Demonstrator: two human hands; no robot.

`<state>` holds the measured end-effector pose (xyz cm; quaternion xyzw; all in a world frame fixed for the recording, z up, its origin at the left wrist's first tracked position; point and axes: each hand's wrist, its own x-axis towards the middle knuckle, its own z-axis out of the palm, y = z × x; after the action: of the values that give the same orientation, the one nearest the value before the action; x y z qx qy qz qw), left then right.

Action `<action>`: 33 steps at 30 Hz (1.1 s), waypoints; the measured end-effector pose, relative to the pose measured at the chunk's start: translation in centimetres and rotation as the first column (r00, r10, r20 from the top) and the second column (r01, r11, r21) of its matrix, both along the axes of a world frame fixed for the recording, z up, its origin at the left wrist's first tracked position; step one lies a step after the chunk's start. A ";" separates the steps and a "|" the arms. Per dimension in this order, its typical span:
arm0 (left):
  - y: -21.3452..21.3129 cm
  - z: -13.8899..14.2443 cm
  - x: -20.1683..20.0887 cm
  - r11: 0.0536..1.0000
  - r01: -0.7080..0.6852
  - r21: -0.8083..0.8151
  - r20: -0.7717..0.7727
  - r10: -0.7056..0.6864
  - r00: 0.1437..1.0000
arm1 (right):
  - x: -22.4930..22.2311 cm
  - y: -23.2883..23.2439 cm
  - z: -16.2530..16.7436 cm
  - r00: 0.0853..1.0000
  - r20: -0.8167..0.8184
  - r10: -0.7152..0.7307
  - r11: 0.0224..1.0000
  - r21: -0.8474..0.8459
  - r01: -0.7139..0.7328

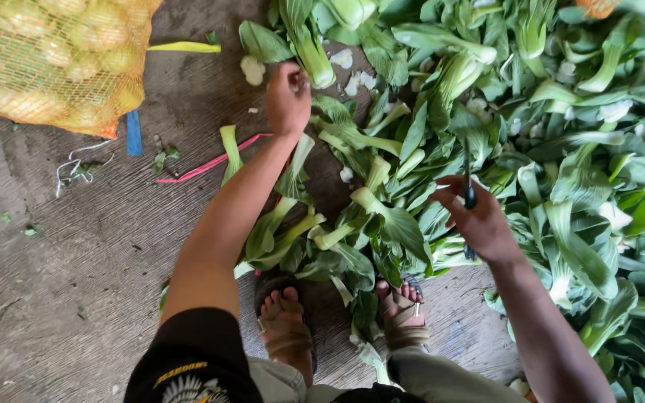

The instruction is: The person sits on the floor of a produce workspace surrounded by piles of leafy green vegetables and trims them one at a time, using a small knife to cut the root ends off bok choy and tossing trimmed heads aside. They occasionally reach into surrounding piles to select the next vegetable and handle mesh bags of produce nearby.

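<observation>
A yellow mesh sack of pale round produce is seen far to the left of the left hand, resting on the grey concrete floor. Between sack and hand, a blue strip and a pink strip are noted on the floor, with a yellow-green strip above them.

The left hand is extended forward, with the grip closed into a loose fist; small white trimmings lie just to its left, and a bok choy stalk is found just beside the knuckles on the right. Whether anything is held inside the fist cannot be told.

Below and between the two hands, cut bok choy stems are scattered, and two sandalled feet are placed among the leaves.

The right hand is held lower and nearer the body, its grip closed around a blue-handled knife, the handle being seen between thumb and fingers and the lower end projecting beneath the palm.

To the right of that hand, and above it, a large heap of bok choy is spread over the floor, reaching the edge of view.
</observation>
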<state>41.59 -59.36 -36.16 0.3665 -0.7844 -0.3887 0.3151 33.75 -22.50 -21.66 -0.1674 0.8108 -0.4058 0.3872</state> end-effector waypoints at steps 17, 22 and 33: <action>9.2 12.2 7.9 0.675 0.736 0.056 -0.085 -0.731 0.677 | 5.5 -2.0 4.1 0.886 -0.439 0.149 0.922 -0.263 -0.285; 11.6 16.9 13.4 0.531 0.847 -0.022 -0.189 -0.834 0.518 | 5.7 -5.8 6.3 0.776 -0.509 0.371 0.611 -0.495 -0.617; 11.0 19.5 17.8 0.815 0.506 -0.281 0.234 -0.453 0.860 | 5.7 -5.6 5.3 0.781 -0.081 0.619 0.750 -0.234 -0.619</action>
<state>59.37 -48.37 -16.66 0.1270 -0.9278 -0.2874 0.2013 39.45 -28.07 -16.41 -0.4730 0.6520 -0.3528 0.4761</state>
